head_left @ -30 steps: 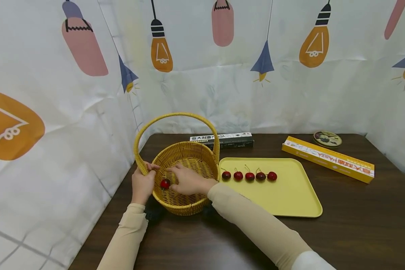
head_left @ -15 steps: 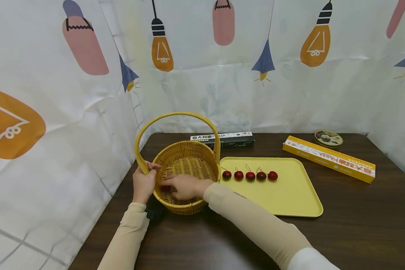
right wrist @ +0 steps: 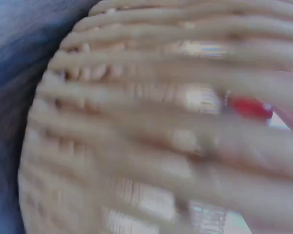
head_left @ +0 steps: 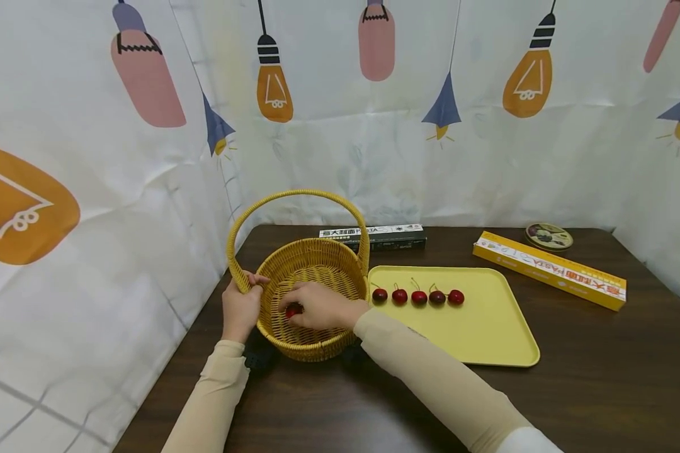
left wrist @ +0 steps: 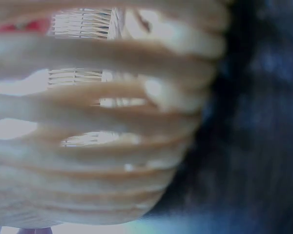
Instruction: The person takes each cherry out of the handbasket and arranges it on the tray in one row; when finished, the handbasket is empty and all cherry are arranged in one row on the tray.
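Note:
A yellow wicker basket (head_left: 311, 251) with a tall arched handle stands at the left of the table. My left hand (head_left: 241, 309) grips the foot of that handle at the basket's left rim. Inside the basket, my right hand (head_left: 320, 306) pinches a dark red cherry (head_left: 293, 310) a little above the woven bottom, partly hidden by the fingers. Both wrist views are mostly filled by blurred wicker (left wrist: 102, 161); through its gaps a red patch of the cherry (right wrist: 251, 108) shows in the right wrist view.
A yellow tray (head_left: 476, 333) right of the basket bears a row of several cherries (head_left: 419, 297). Behind lies a black-and-white pasta box (head_left: 396, 238). A yellow pasta box (head_left: 549, 269) and a round tin (head_left: 548, 236) are at the back right of the brown table (head_left: 612, 377).
My right hand closed its fingers on the cherry at the basket's left side, then moved slightly right with it. The left hand keeps its grip on the handle.

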Demonstrator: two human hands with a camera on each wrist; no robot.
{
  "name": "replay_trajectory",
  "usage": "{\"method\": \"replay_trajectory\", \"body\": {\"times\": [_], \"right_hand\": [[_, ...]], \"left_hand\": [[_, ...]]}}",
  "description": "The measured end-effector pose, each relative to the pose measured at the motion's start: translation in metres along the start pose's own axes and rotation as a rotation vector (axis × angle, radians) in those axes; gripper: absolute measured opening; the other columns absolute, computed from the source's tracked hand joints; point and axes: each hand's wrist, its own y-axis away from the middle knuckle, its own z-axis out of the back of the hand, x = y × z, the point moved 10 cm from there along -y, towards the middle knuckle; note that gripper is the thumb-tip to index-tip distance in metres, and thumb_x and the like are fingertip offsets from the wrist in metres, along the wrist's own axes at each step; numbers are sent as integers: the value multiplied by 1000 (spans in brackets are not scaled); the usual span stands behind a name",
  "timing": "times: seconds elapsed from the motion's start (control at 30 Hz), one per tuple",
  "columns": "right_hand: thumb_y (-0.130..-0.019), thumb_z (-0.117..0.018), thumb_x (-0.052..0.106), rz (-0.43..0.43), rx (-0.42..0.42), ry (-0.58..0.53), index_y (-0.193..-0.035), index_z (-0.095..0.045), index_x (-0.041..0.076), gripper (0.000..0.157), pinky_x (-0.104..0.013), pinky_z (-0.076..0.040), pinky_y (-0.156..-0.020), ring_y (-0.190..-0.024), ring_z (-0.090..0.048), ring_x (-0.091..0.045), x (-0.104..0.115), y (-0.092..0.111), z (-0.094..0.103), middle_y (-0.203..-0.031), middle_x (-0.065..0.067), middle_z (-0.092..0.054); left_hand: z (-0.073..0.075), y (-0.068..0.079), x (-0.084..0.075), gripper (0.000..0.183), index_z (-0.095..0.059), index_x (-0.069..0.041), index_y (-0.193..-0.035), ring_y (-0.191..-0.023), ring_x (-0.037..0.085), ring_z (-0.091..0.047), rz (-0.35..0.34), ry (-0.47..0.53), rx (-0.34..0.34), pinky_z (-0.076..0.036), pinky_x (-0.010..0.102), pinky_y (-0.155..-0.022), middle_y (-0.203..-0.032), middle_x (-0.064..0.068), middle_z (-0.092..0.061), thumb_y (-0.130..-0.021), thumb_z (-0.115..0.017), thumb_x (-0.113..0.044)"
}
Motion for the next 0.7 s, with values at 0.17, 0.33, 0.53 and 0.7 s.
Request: {"method": "replay_trajectory", "body": {"times": [0.17, 0.33, 0.53, 0.7], "right_hand": [[-93, -65, 16, -8, -82, -95, -115, -71, 19, 23, -21, -44, -74, -85, -51, -9, -5, 24, 26, -103, 4, -58], [-93, -62, 6, -52, -174, -183, -117, -69, 18, 27, -24, -47, -76, -92, -55, -11, -21, 52, 49, -114, 0, -57], [-93, -63, 6, -86, -250, -273, -125, -65, 18, 34, -27, -50, -77, -92, -56, -10, -40, 84, 69, -115, 1, -57], [-93, -66, 15, -141, -308, -315, -129, -62, 19, 36, -26, -52, -74, -84, -55, -10, -55, 112, 83, -107, 2, -54]], "left_hand": [[0, 0, 1, 7, -47, -5, -93, -77, 25, -52, -5, -8, 8, -37, 32, -70, -102, 13, -72, -91, -50, 1], [0, -1, 1, 7, -47, -6, -93, -65, 25, -43, -10, -17, 14, -35, 31, -65, -101, 13, -73, -90, -50, 1], [1, -2, 1, 7, -47, -5, -93, -67, 25, -45, -8, -19, 10, -35, 31, -67, -102, 14, -72, -91, -49, 1], [-1, -1, 2, 7, -46, -5, -94, -69, 25, -45, 7, -19, 20, -34, 32, -69, -103, 15, -72, -91, -48, 1]]}}
